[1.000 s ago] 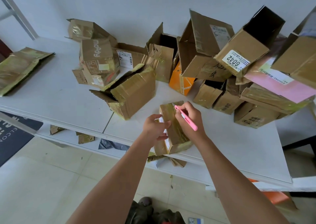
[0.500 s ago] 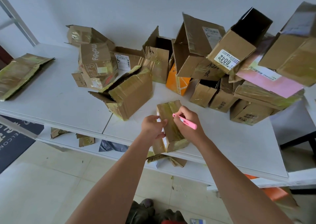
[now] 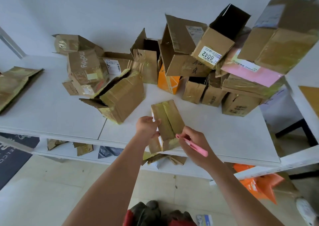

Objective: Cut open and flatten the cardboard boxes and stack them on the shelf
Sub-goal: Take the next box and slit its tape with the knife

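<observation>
Pinching a pink cutter (image 3: 191,145), the right hand (image 3: 195,144) sets its tip at the near end of a small taped box (image 3: 166,120). The left hand (image 3: 146,126) grips that box's left side at the white bench's (image 3: 51,108) near edge. Opened boxes (image 3: 215,61) pile up far and right.

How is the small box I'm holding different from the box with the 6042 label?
The small taped box rests on the white table near its front edge, gripped by the left hand; the 6042 box sits tilted atop the pile. The small taped box's flaps are closed and taped, while the 6042 box gapes open, dark inside. The 6042 box bears a white label; the small one shows mostly tape. Both are brown cardboard.
</observation>
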{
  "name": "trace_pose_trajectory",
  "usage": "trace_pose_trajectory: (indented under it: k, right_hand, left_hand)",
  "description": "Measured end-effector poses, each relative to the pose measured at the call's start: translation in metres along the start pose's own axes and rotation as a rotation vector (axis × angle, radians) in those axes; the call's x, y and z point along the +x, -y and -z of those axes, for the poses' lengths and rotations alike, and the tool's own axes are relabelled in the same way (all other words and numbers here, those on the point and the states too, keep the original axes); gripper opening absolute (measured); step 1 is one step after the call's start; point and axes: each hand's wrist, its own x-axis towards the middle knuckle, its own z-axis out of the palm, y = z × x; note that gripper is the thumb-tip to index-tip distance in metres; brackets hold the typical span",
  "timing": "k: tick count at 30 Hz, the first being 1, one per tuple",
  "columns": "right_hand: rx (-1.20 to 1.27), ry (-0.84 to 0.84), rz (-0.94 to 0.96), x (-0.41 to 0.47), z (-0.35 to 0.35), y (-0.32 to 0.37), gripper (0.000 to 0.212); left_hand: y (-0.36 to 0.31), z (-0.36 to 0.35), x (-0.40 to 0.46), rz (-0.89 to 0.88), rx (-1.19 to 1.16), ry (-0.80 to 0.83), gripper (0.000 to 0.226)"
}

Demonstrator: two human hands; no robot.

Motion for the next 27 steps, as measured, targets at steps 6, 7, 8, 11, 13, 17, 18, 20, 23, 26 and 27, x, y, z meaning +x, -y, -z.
trace_pose_trajectory:
  k: [6,7,8,11,13,17,18,20,23,26,27]
  right_hand:
    - [-0.021,-0.025,-0.031,-0.023,0.002,0.004,0.012]
    - [0.007,-0.034,-0.036,-0.025,0.003,0.005,0.011]
    - [0.049,-0.058,-0.034,-0.027,0.005,0.005,0.013]
    - [0.17,-0.292,-0.033,-0.034,0.008,0.008,0.017]
    - [0.26,-0.477,-0.101,-0.034,0.007,0.007,0.016]
    - [0.642,-0.62,-0.291,-0.016,-0.008,0.003,0.024]
    - [0.712,-0.633,-0.315,-0.012,-0.011,0.002,0.02]
    - [0.804,-0.676,-0.322,-0.004,-0.013,-0.001,0.015]
    - [0.893,-0.726,-0.349,0.007,-0.008,-0.003,0.016]
    - [0.948,-0.728,-0.422,0.018,-0.002,-0.007,0.015]
    - [0.958,-0.725,-0.437,0.02,-0.001,-0.008,0.014]
  left_hand:
    - [-0.009,-0.003,-0.004,-0.015,0.098,0.003,0.06]
    - [-0.011,-0.003,-0.003,-0.033,0.131,0.011,0.065]
    - [-0.014,-0.004,-0.004,-0.056,0.166,0.028,0.071]
    - [-0.021,-0.002,-0.006,-0.135,0.274,0.153,0.076]
    - [-0.023,0.0,-0.007,-0.138,0.287,0.221,0.076]
    - [-0.019,-0.004,-0.012,-0.104,0.233,0.244,0.076]
    - [-0.017,-0.005,-0.015,-0.133,0.288,0.208,0.073]
    - [-0.016,-0.005,-0.02,-0.26,0.541,0.098,0.063]
    - [-0.015,-0.002,-0.024,-0.372,0.874,-0.03,0.059]
    - [-0.014,-0.002,-0.028,-0.494,1.127,-0.198,0.07]
    - [-0.014,-0.003,-0.028,-0.6,1.193,-0.231,0.075]
